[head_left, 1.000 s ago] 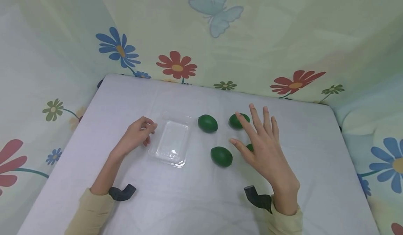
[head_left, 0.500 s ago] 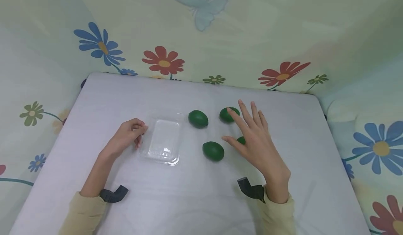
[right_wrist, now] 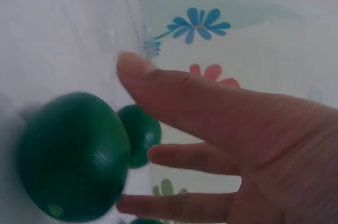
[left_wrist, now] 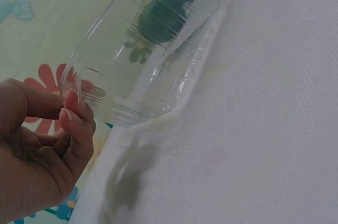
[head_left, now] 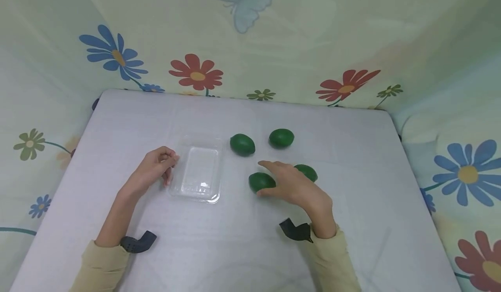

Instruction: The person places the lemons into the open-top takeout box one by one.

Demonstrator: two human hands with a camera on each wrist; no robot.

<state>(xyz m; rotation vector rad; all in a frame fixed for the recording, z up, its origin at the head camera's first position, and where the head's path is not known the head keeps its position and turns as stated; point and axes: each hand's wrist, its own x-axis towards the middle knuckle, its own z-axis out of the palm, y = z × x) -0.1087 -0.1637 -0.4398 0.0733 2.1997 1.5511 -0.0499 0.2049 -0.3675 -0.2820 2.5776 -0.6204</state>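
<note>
— White cloth, faintly woven, covers the whole table; it looks soft enough to let a round thing roll. What sits on it, biggest first?

— At nine o'clock from the middle, the clear plastic tray: thin, glossy, rectangular with rounded corners and ribbed walls. The left hand pinches its near-left rim between thumb and curled fingers. Then four dark green limes, smooth and egg-shaped. The nearest lime lies at the middle, just right of the tray.

— And the right hand?

— It arches over that lime, fingers spread and nearly straight. The wrist view shows the thumb above the fruit and a finger beneath, not yet clamped, so I'd call it touching rather than gripping.

— Risks?

— I'd judge the waxy skin could slip from a loose pinch and roll toward the lime at three o'clock. The tray is light and flimsy; a squeeze at one rim could buckle or tip it. The two far limes at twelve look safe.
</note>
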